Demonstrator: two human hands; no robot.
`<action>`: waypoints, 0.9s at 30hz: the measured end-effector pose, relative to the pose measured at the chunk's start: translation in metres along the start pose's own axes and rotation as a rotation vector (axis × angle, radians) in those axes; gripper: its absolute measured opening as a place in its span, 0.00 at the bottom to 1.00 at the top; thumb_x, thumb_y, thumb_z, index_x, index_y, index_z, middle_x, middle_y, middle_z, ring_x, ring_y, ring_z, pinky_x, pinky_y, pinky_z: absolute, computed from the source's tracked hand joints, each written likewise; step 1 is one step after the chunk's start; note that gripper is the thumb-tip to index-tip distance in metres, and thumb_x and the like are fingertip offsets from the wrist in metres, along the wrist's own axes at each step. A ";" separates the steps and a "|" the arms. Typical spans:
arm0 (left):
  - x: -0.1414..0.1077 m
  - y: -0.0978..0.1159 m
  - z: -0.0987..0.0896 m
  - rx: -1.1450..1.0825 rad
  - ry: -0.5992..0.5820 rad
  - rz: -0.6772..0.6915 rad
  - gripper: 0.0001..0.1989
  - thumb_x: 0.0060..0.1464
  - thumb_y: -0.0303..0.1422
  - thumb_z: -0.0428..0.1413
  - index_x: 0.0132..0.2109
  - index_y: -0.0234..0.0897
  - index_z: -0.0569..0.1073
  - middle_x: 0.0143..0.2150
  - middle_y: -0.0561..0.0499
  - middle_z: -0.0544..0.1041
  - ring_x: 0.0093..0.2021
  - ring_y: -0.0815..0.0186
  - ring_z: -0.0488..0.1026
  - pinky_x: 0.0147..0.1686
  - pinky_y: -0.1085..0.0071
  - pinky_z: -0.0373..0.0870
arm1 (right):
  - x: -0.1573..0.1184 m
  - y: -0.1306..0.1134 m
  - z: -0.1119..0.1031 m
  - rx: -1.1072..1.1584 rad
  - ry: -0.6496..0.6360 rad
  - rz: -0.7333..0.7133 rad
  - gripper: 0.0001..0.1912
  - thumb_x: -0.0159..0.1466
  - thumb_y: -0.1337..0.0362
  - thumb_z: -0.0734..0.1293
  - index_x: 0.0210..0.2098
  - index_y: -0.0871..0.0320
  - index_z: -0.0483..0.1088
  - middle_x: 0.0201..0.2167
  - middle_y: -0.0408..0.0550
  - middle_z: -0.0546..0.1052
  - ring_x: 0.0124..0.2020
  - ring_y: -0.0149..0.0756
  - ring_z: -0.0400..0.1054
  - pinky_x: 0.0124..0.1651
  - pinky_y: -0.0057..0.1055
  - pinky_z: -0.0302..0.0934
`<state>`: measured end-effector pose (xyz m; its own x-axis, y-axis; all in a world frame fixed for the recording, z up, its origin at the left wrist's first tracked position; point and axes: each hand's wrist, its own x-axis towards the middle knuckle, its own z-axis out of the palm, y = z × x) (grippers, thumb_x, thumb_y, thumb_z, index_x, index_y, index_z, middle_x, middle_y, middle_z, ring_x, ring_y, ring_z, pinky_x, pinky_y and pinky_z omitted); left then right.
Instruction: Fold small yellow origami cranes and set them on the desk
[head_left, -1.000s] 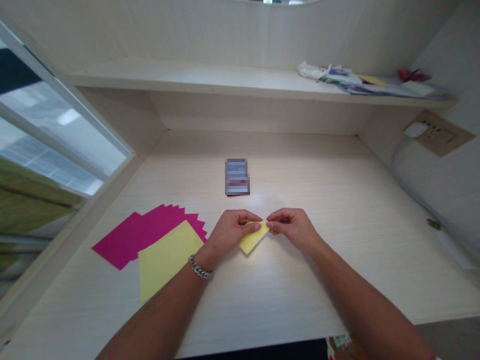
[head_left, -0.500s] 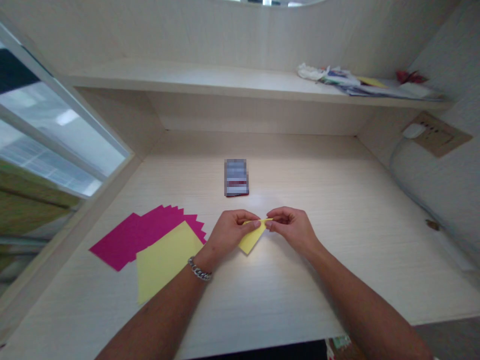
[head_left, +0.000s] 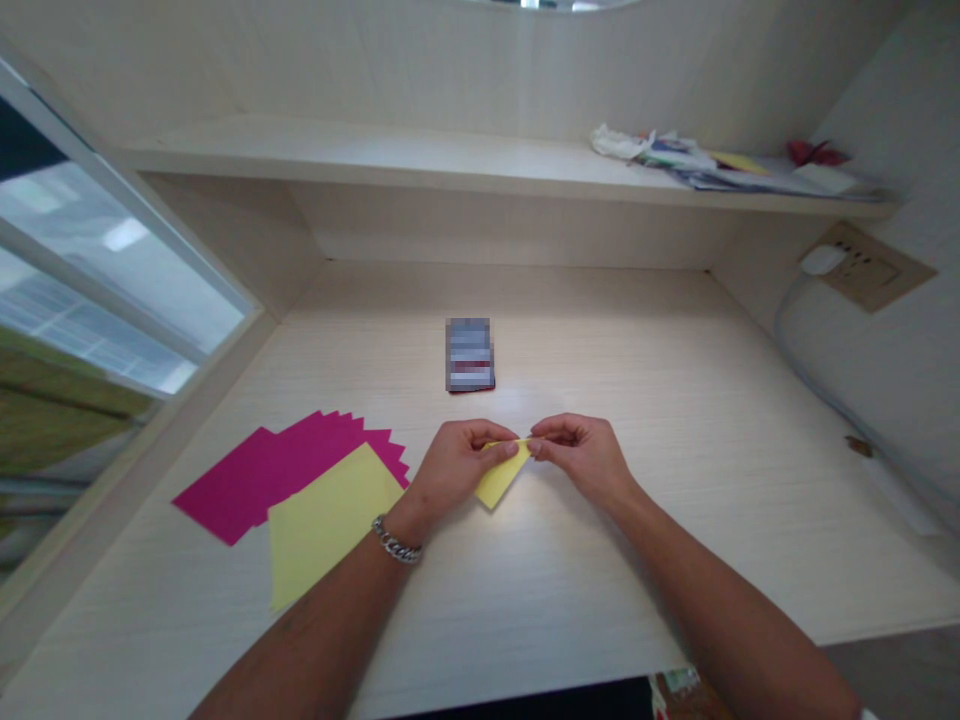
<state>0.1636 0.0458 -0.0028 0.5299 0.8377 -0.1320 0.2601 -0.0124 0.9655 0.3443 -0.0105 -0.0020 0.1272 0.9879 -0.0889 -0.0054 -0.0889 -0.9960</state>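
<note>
A small folded piece of yellow paper [head_left: 496, 486] is held just above the desk between my two hands. My left hand [head_left: 459, 462], with a chain bracelet on its wrist, pinches the paper's upper edge between thumb and fingers. At the paper's right corner, the thumb and fingertips of my right hand [head_left: 583, 450] are closed on it. My fingers cover part of the top edge. To the left, a larger yellow sheet [head_left: 326, 535] lies partly under my left forearm, overlapping a fan of magenta sheets [head_left: 247, 480].
Behind my hands lies a blurred-out rectangular object [head_left: 470, 355], perhaps a phone. A shelf [head_left: 360, 150] runs across the back with papers [head_left: 720, 170] at its right end. On the right wall, a plug with a grey cable [head_left: 806, 370] sits in a socket plate [head_left: 874, 268]. A window [head_left: 112, 240] is at left.
The right corner of the yellow paper, which stuck out past my right fingertips, is now tucked at them. Both hands stay almost in place; the view has shifted slightly.
</note>
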 end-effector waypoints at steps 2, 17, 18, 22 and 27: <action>0.000 0.000 0.000 0.008 -0.003 0.001 0.14 0.48 0.40 0.59 0.37 0.34 0.78 0.33 0.46 0.80 0.30 0.65 0.73 0.29 0.71 0.67 | 0.000 0.001 -0.001 -0.007 -0.002 0.001 0.14 0.48 0.61 0.74 0.33 0.60 0.75 0.27 0.48 0.78 0.28 0.34 0.72 0.35 0.34 0.67; -0.001 0.000 0.001 -0.019 -0.002 -0.032 0.12 0.47 0.38 0.60 0.36 0.35 0.78 0.31 0.48 0.80 0.27 0.67 0.72 0.25 0.73 0.65 | 0.001 -0.002 -0.001 0.008 -0.040 0.052 0.14 0.49 0.58 0.73 0.30 0.61 0.74 0.23 0.46 0.76 0.24 0.33 0.71 0.32 0.34 0.68; -0.001 0.000 0.001 -0.014 -0.001 -0.035 0.12 0.47 0.38 0.60 0.36 0.35 0.78 0.31 0.47 0.80 0.26 0.67 0.72 0.24 0.73 0.65 | 0.001 -0.002 -0.001 -0.001 -0.053 0.052 0.14 0.49 0.57 0.73 0.31 0.61 0.74 0.23 0.46 0.76 0.24 0.33 0.71 0.32 0.34 0.68; -0.002 0.002 0.003 -0.004 -0.021 -0.026 0.12 0.47 0.39 0.59 0.35 0.35 0.78 0.30 0.47 0.79 0.26 0.67 0.71 0.24 0.73 0.64 | 0.000 0.000 0.000 -0.077 -0.118 0.053 0.13 0.53 0.57 0.71 0.33 0.61 0.75 0.23 0.47 0.76 0.25 0.33 0.71 0.32 0.33 0.67; -0.002 0.005 0.001 -0.034 -0.077 -0.039 0.13 0.47 0.36 0.61 0.40 0.36 0.78 0.34 0.48 0.80 0.29 0.67 0.73 0.27 0.73 0.66 | 0.002 0.001 -0.002 -0.103 -0.114 0.058 0.13 0.54 0.57 0.70 0.32 0.61 0.76 0.21 0.47 0.76 0.23 0.32 0.70 0.30 0.31 0.66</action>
<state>0.1649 0.0432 0.0024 0.5805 0.7929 -0.1853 0.2545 0.0394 0.9663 0.3463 -0.0084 -0.0034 0.0166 0.9883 -0.1518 0.0931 -0.1527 -0.9839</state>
